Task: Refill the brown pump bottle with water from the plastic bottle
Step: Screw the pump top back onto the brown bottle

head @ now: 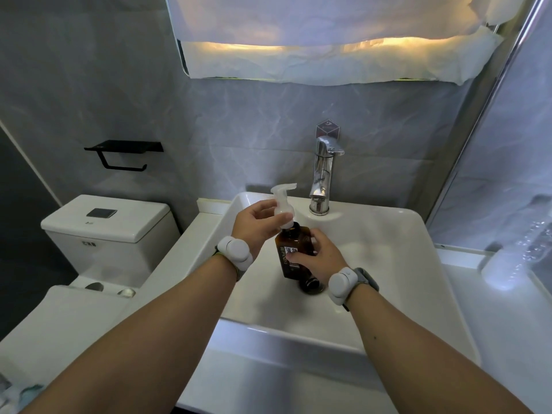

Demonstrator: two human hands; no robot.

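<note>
the left hand's fingers [280,218] are curled around the collar of the white pump head [283,204], closed on it just above the neck of the brown pump bottle [294,252]. that grip sits at the only part that turns, so it looks like the pump is being unscrewed or seated; which of the two i cannot tell. the pump is tilted a little off the bottle's axis, so the thread is likely not fully engaged.

the right hand's fingers [301,259] wrap the bottle's body below its shoulder, shut on it, probably to keep it from spinning while the left hand [257,227] works the top. the right hand [324,261] covers part of the label.

the bottle is held upright over the middle of the sink [388,234], above the drain [312,286] and in front of the faucet [322,174], a sensible spot since any spill goes into the basin.

right of the sink, on the bench [493,324], a clear plastic bottle [519,255] seems to stand against the glass; it is blurred, so i say that loosely. left of the sink is the toilet [107,222].
</note>
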